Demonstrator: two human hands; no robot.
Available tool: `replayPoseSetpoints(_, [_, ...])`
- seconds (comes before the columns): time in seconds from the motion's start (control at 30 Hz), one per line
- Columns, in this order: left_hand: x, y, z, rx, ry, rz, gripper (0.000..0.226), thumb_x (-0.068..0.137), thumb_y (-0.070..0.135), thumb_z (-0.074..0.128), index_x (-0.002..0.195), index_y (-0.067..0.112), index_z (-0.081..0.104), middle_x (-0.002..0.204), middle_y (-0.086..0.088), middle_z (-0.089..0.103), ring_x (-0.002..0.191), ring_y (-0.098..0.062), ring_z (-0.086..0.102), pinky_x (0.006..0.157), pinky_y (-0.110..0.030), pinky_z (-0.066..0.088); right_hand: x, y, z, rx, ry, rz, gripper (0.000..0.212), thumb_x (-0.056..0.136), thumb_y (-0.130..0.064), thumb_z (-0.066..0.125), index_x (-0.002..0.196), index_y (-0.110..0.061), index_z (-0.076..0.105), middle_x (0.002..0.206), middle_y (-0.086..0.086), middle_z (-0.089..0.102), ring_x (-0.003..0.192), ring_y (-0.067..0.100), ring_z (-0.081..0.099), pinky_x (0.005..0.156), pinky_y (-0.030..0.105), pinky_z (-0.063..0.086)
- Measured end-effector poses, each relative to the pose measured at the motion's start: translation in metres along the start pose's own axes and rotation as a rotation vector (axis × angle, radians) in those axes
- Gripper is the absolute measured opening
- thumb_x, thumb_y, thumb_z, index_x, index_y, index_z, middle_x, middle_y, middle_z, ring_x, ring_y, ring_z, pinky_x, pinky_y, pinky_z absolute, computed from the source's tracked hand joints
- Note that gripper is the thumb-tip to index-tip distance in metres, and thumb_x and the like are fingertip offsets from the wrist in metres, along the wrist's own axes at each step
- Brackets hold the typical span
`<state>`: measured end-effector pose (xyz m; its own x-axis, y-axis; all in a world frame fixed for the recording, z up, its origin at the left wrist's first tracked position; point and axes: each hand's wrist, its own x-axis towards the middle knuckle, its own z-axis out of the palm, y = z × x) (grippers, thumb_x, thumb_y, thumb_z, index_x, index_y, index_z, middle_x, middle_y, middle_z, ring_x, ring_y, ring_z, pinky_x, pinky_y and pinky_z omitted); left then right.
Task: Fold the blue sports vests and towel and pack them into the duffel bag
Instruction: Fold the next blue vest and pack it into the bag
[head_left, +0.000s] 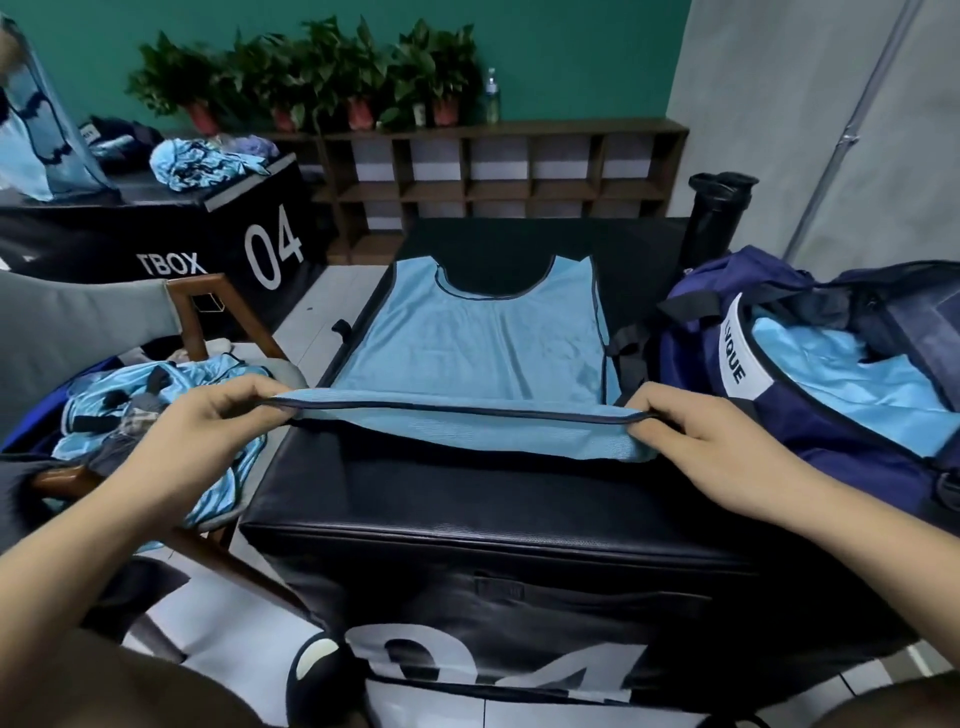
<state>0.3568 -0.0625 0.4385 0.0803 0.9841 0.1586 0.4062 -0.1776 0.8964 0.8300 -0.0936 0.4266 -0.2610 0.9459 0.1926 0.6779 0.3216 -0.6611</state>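
Vest (483, 338) lay lengthwise, neckline away; left hand (208, 436) and right hand (711, 447) pinched its raised hem corners.

Back wall (571, 57): teal green.
Right wall (857, 130): pale grey panels.
Floor (332, 296): light tiles.
Shelf unit (498, 171): low, dark wood, open cubbies.
Potted plants (311, 67): in a row on the shelf unit.
Chair (208, 306): wooden frame, at left.
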Motion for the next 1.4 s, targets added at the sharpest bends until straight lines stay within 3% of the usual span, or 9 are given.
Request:
replayPoseSetpoints(0.1, [0.002,-0.006,-0.009,-0.060,0.010,-0.022,0.058,0.069,0.067,0.085,0.100,0.019,0.081,0.102,-0.017,0.075,0.087,-0.012,0.064,0.081,-0.022,0.051,0.000,-0.004,-0.003,0.064,0.028,0.008,0.013,0.107,-0.026,0.059,0.095,-0.023,0.064,0.077,0.002,0.058,0.074,0.024,0.051,0.071,0.039,0.041])
replayPoseSetpoints(0.2, [0.003,-0.009,-0.010,-0.153,-0.023,-0.046,0.032,0.088,0.040,0.078,0.098,0.010,0.077,0.099,-0.025,0.071,0.086,-0.013,0.067,0.076,-0.013,0.054,0.000,-0.009,-0.006,0.097,0.036,0.023,0.016,0.107,-0.024,0.059,0.092,-0.024,0.065,0.077,-0.005,0.059,0.073,0.007,0.050,0.074,0.034,0.040])
replayPoseSetpoints(0.27, [0.001,-0.007,-0.010,-0.237,-0.063,-0.053,0.013,0.095,0.017,0.066,0.093,0.009,0.076,0.092,-0.025,0.066,0.081,-0.016,0.066,0.073,-0.016,0.056,0.001,-0.011,-0.009,0.153,0.022,0.038,0.016,0.107,-0.029,0.059,0.095,-0.022,0.068,0.082,0.000,0.063,0.078,0.011,0.054,0.078,0.039,0.042])
replayPoseSetpoints(0.37, [-0.002,0.002,-0.009,-0.350,-0.062,-0.116,0.018,0.101,0.013,0.060,0.096,0.009,0.077,0.095,-0.016,0.073,0.079,-0.020,0.072,0.069,-0.025,0.061,0.002,-0.012,-0.012,0.258,0.018,0.067,0.020,0.107,-0.035,0.062,0.099,-0.018,0.070,0.093,0.014,0.066,0.083,0.025,0.058,0.082,0.045,0.043])
replayPoseSetpoints(0.43, [0.000,0.002,-0.007,-0.301,-0.038,-0.112,0.019,0.104,0.016,0.060,0.100,0.009,0.077,0.101,-0.015,0.076,0.087,-0.022,0.074,0.079,-0.032,0.061,0.004,-0.015,-0.012,0.274,0.038,0.089,0.018,0.106,-0.034,0.063,0.097,-0.020,0.072,0.094,0.015,0.068,0.086,0.035,0.062,0.083,0.045,0.044])
replayPoseSetpoints(0.57, [0.018,0.002,-0.004,-0.062,-0.022,-0.088,0.021,0.105,0.029,0.063,0.109,0.014,0.077,0.110,-0.002,0.078,0.109,-0.013,0.071,0.101,-0.037,0.047,0.025,-0.024,-0.016,0.239,0.132,0.139,0.017,0.105,-0.033,0.064,0.094,-0.025,0.075,0.092,0.005,0.072,0.088,0.027,0.068,0.085,0.043,0.051])
replayPoseSetpoints(0.93, [0.162,-0.008,0.015,-0.061,0.215,-0.110,0.022,0.098,0.032,0.077,0.092,0.010,0.078,0.090,-0.013,0.077,0.081,-0.021,0.066,0.075,-0.035,0.048,0.174,0.004,-0.037,-0.009,0.362,0.267,0.016,0.103,-0.030,0.065,0.094,-0.020,0.072,0.095,0.001,0.073,0.094,0.025,0.068,0.075,0.035,0.049])
replayPoseSetpoints(1.13, [0.228,-0.027,0.043,-0.050,0.289,-0.113,0.020,0.098,0.023,0.077,0.097,0.003,0.075,0.087,-0.008,0.076,0.077,-0.020,0.068,0.065,-0.030,0.050,0.229,0.042,-0.030,-0.234,0.322,0.339,0.021,0.105,-0.031,0.061,0.098,-0.012,0.067,0.099,0.009,0.070,0.093,0.029,0.065,0.078,0.038,0.049])
replayPoseSetpoints(1.4, [0.288,-0.075,0.061,0.219,0.220,-0.142,0.036,0.096,0.033,0.075,0.076,0.008,0.061,0.066,-0.006,0.060,0.067,-0.026,0.058,0.062,-0.034,0.039,0.275,0.087,-0.012,-0.472,0.246,0.413,0.022,0.105,-0.039,0.057,0.091,-0.022,0.058,0.095,0.006,0.067,0.084,0.028,0.064,0.074,0.043,0.057])
